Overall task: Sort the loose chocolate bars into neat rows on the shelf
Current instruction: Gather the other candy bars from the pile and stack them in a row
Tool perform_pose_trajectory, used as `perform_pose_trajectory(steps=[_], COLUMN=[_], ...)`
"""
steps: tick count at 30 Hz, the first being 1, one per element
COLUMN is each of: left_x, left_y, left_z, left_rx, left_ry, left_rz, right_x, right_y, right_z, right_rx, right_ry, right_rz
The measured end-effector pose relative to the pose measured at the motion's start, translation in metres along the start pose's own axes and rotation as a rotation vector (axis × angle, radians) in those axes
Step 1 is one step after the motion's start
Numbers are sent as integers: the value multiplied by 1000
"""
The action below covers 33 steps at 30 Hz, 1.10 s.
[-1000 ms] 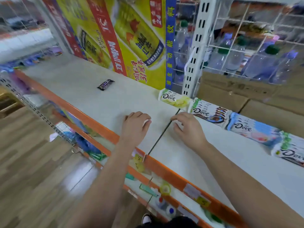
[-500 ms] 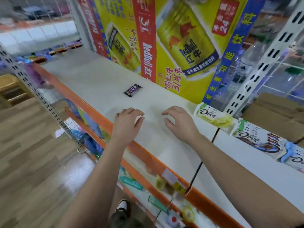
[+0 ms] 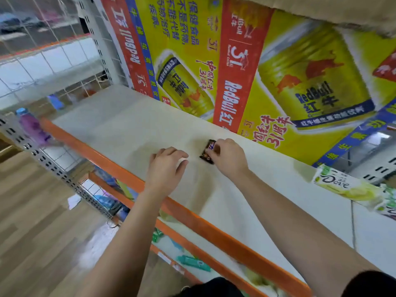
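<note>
Right hand (image 3: 227, 159): fingers curled over the small dark bar (image 3: 206, 157), pinching it at the fingertips.
Left hand (image 3: 166, 170): loosely curled, palm down on the shelf (image 3: 128, 129), holding nothing, just left of the bar.
Grip tip: lift it clear, don't drag it.
Destination: probably the Dove row (image 3: 342, 185), well right of the right hand. Set it square and in line.

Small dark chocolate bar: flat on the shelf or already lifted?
Flat, it seems: the small dark chocolate bar lies against the shelf surface, with the right hand curling its fingers over one edge.
</note>
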State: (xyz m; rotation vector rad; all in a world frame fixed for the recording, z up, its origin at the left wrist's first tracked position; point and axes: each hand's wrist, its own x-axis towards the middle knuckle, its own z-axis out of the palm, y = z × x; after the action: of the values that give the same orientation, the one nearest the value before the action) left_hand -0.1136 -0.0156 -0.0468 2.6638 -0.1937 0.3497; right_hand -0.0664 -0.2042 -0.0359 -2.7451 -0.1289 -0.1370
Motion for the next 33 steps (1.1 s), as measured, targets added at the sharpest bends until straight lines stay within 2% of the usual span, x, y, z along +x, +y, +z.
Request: perform_pose_trajectory(steps=[4,14,18,25,33], left_x=[11,8,-11,-84,-171], left_y=[-3,62,127,293,445], left_z=[7,39,62,109,152], left_rx=[-21,-79,-78,-102,-131], left_ry=[-19,-113,-124,-196,-332], left_rz=[31,197,331,504,677], right_x=[13,-41,-95,-250,-403], right_y=[-7,51,116,243,359], right_z=[1,-36,-66,-149,-204], right_rx=[-21,363,289,202,136], right_ry=[-23,-52,68,264,361], right_rz=[75,248,296,394,503])
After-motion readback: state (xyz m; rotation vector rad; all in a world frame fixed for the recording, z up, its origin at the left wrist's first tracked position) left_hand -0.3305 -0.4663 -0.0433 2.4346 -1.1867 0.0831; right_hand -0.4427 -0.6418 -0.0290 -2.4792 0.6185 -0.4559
